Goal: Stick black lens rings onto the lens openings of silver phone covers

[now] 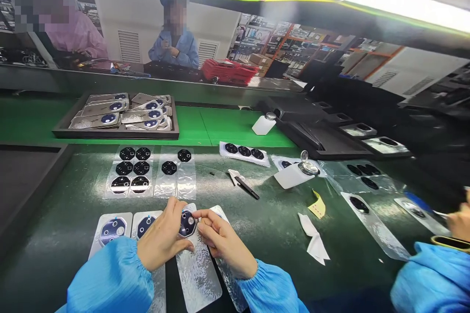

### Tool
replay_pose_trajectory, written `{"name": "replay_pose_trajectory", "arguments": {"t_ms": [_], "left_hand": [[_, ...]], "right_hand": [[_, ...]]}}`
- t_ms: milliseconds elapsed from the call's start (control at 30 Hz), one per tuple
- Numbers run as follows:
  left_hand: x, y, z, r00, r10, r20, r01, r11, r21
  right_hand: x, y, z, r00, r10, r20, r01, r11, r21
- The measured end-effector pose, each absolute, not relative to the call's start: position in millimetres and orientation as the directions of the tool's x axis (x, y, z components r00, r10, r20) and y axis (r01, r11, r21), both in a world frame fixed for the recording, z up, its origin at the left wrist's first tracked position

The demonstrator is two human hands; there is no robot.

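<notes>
A long silvery plate (200, 274) with a glossy surface lies in front of me. At its far end is a dark round sticker (186, 225) with several small holes. My left hand (163, 234) grips the plate at that end, fingertips at the sticker's left edge and thumb over the plate. Thumb and index finger of my right hand (223, 242) pinch at the sticker's right edge. Two similar plates, one with a dark round face (113, 231) and one with another (146, 225), lie to the left. Another plate (233, 283) is partly hidden under my right hand.
Clear sheets (128, 168) of black round stickers lie beyond my hands. A tray (117, 134) of stacked plates stands behind. White bottles (295, 175), black tweezers (247, 188) and paper scraps (314, 239) are to the right. A co-worker's hand (460, 220) works at far right.
</notes>
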State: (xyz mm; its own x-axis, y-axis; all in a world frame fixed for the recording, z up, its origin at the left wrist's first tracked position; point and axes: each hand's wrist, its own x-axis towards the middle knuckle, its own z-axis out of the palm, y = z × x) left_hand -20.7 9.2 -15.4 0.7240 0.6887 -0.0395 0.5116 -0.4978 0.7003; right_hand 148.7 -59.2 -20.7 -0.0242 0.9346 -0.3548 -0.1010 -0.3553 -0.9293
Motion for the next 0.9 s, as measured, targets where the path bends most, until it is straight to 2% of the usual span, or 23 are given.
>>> {"name": "replay_pose_trajectory", "arguments": {"t_ms": [167, 533, 900], "left_hand": [[-21, 11, -16, 0.717, 0.696, -0.024, 0.516, -0.508, 0.69], [-22, 12, -20, 0.722, 0.69, 0.05, 0.507, -0.577, 0.641], [-23, 8, -24, 0.724, 0.682, 0.102, 0.528, -0.643, 0.555]], "right_hand": [[151, -53, -20, -0.035, 0.941, -0.337, -0.014, -0.337, -0.941], [152, -54, -32, 0.042, 0.979, -0.201, 0.287, -0.205, -0.936], [152, -53, -31, 0.041, 0.984, -0.172, 0.403, -0.173, -0.899]]}}
